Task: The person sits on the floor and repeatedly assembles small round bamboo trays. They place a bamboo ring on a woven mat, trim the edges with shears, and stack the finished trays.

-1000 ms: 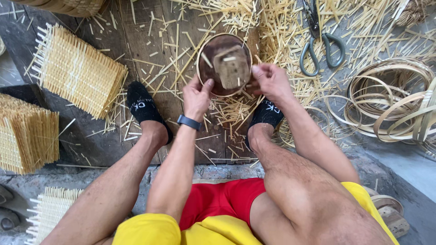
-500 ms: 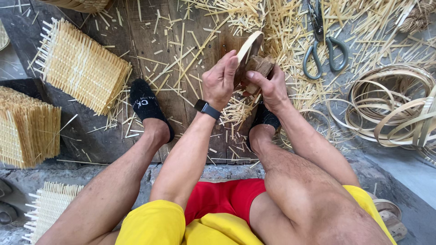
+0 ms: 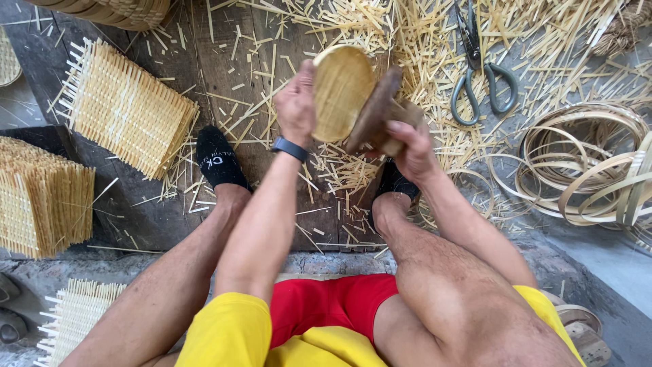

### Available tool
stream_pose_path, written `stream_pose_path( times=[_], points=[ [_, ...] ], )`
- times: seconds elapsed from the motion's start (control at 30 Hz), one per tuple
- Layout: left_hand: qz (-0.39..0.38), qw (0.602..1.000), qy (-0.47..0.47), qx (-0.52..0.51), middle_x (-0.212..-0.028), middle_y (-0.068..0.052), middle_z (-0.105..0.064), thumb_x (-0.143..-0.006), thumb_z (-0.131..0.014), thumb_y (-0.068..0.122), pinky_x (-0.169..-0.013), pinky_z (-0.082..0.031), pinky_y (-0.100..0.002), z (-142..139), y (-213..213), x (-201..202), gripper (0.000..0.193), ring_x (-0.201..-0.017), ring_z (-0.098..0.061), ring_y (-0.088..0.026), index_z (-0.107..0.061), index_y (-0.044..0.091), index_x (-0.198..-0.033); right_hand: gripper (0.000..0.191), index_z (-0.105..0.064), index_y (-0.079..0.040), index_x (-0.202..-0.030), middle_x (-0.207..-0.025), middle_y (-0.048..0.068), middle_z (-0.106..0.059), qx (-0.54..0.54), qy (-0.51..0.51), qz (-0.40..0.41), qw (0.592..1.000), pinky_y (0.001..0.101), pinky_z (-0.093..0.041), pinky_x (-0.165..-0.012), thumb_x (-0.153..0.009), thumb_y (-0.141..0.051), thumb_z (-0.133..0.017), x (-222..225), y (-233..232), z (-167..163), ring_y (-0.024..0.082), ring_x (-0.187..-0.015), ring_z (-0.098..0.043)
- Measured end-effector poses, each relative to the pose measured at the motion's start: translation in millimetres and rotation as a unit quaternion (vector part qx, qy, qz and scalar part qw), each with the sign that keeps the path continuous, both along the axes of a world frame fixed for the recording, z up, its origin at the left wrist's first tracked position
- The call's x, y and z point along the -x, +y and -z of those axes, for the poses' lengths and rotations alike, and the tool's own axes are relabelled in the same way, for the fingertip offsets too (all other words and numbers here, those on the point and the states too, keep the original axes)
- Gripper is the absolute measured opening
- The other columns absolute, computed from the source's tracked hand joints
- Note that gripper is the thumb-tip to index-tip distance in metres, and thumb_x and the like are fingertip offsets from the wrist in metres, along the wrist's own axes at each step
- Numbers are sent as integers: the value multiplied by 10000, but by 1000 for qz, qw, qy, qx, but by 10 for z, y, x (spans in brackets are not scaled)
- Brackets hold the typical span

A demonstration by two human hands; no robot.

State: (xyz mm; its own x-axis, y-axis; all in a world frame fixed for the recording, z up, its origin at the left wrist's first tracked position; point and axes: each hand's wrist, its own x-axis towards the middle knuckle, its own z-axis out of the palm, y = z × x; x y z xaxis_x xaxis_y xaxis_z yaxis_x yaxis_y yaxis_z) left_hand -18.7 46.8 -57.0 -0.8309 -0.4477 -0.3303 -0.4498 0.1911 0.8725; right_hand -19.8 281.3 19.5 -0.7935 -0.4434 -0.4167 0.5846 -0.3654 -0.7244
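The left hand (image 3: 296, 102) pinches the woven bamboo disc (image 3: 341, 92) by its edge, the right hand (image 3: 407, 139) grips the dark wooden mould (image 3: 372, 112) — a loose pinch could let the disc slip off it.

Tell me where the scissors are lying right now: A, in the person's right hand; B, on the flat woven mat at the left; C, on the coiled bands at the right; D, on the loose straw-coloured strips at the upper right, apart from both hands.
D: the scissors lie on the scattered strips at the upper right, while the right hand grips the wooden mould and the left hand holds the round woven piece.
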Motion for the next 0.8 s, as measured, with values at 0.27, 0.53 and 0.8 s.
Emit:
stream_pose_path(
  times=[0.27,0.53,0.8],
  points=[
    [40,966,50,251,-1406,-188,-601,-1021,-526,618,-1095,-444,-468,344,-402,-34,677,-1325,-543,-308,-611,58,-1393,581,-565,48,-1355,-1149,194,-705,67,-92,12,993,467,-609,-864,-920,-329,-641,-471,472,447,315,-998,-703],
    [320,854,92,398,-1557,-117,-543,-1017,-628,121,-1290,-230,-439,391,282,-536,298,-1515,-382,-285,-671,146,-1311,547,-595,74,-1303,-1104,202,-720,50,-108,-8,993,447,-596,-862,-943,-338,-606,-509,565,711,313,-970,-711],
    [242,825,236,452,-1293,-159,-718,-1041,-590,-25,-1041,-508,-377,13,-1161,608,300,-1236,-652,-334,-752,109,-1257,508,-595,57,-1298,-1121,208,-714,68,-140,3,988,480,-596,-865,-947,-310,-591,-470,620,836,343,-963,-719]
  ],
)
